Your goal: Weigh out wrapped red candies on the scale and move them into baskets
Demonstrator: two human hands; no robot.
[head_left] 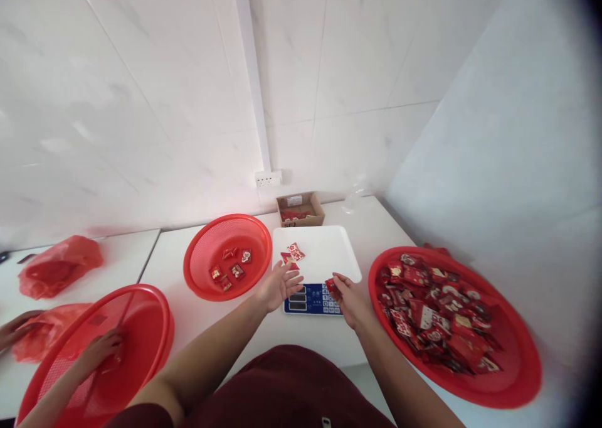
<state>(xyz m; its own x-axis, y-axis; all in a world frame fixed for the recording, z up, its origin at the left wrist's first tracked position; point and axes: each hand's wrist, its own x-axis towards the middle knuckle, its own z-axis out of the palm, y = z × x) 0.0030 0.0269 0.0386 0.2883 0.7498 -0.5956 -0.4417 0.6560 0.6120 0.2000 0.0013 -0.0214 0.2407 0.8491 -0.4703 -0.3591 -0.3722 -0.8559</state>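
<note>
maroon fabric shirt, bottom centre; mid-frame, your right hand pinches a shiny red packet, left hand open: apparently weighing; release gently.

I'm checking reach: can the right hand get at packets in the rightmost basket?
Likely yes: packets lie uncovered in the basket near the right hand, though it holds a red packet.

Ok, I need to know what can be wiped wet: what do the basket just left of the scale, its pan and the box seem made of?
Basket: probably plastic, red with a slight sheen; moulded-looking rim and mesh wall.
Pan: smooth, even white, rounded corners; plastic or coated metal, I can't tell.
Box: likely cardboard, brown and matte, with thin flat walls and dark lettering.
</note>
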